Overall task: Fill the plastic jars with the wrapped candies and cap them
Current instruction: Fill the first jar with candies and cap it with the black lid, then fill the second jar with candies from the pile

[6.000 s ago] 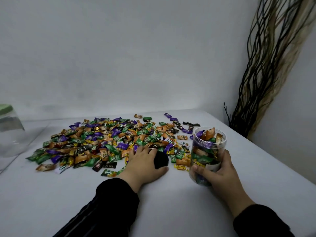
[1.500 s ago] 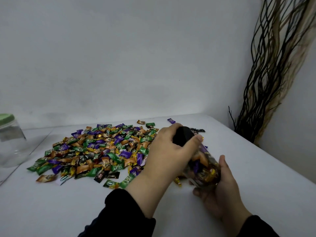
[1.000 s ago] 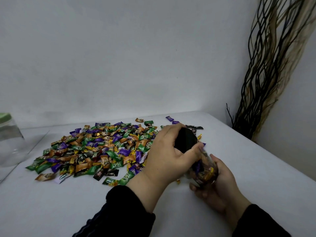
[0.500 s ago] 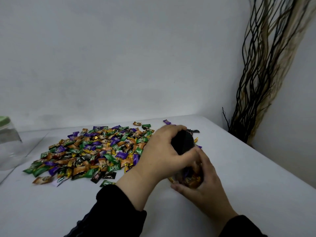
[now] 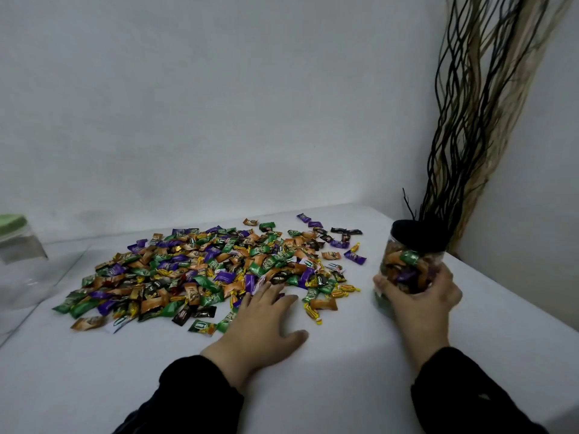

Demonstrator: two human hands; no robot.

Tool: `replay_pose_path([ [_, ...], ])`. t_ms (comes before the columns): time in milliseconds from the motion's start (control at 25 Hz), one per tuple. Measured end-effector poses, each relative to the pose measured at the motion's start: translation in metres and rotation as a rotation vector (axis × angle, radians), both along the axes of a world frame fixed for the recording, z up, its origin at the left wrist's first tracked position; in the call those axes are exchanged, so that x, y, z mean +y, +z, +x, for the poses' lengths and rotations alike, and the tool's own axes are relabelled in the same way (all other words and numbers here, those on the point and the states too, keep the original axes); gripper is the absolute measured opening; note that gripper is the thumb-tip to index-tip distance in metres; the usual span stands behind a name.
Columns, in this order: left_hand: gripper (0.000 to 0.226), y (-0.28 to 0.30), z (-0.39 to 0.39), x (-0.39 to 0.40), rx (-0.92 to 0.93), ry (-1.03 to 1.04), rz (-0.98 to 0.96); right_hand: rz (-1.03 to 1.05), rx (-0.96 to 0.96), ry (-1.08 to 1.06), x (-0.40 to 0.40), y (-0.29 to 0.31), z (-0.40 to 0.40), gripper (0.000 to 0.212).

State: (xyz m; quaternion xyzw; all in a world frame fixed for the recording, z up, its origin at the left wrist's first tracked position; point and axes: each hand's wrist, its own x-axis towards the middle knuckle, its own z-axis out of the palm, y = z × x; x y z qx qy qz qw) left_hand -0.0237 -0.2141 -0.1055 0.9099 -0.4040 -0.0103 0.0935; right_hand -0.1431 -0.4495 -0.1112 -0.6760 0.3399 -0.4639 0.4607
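Note:
A clear plastic jar full of wrapped candies stands upright at the right of the white table, with a black cap on its top. My right hand grips the jar's lower part, fingers curled round it. A wide heap of wrapped candies in green, purple, orange and brown covers the table's middle. My left hand rests flat on the table at the heap's near edge, fingers spread and touching a few candies.
A clear container with a pale green lid stands at the far left edge. A bundle of dark and tan twigs rises behind the jar in the right corner. The white table ends at the right.
My left hand has left the black cap and dropped flat onto the table. My right hand has moved the capped jar to the right and stood it upright.

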Motion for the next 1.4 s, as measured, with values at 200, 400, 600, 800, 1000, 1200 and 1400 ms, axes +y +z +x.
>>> replay_pose_path([
  [200, 0.064, -0.005, 0.012, -0.01, -0.02, 0.024, 0.046, -0.081, 0.084, -0.01, -0.03, -0.005, 0.018, 0.107],
  [400, 0.063, -0.008, 0.016, -0.01, -0.012, 0.027, 0.033, -0.146, 0.095, -0.003, -0.069, -0.008, 0.061, 0.097],
  [600, 0.067, -0.011, 0.021, -0.011, -0.009, 0.033, 0.031, -0.105, 0.088, -0.008, -0.108, -0.006, 0.107, 0.094],
  [800, 0.096, -0.016, 0.025, -0.013, -0.017, 0.056, 0.011, -0.116, 0.166, -0.018, -0.139, -0.005, 0.143, 0.091],
  [1000, 0.107, -0.021, 0.029, -0.017, -0.018, 0.066, -0.015, -0.11, 0.286, -0.028, -0.155, -0.004, 0.162, 0.091],
  [1200, 0.103, -0.019, 0.027, -0.016, -0.013, 0.048, 0.011, -0.068, 0.354, -0.052, -0.132, -0.002, 0.139, 0.103],
  [1400, 0.075, -0.013, 0.025, -0.016, 0.003, 0.031, -0.025, -0.127, 0.45, 0.071, -0.061, -0.003, 0.09, 0.05],
])
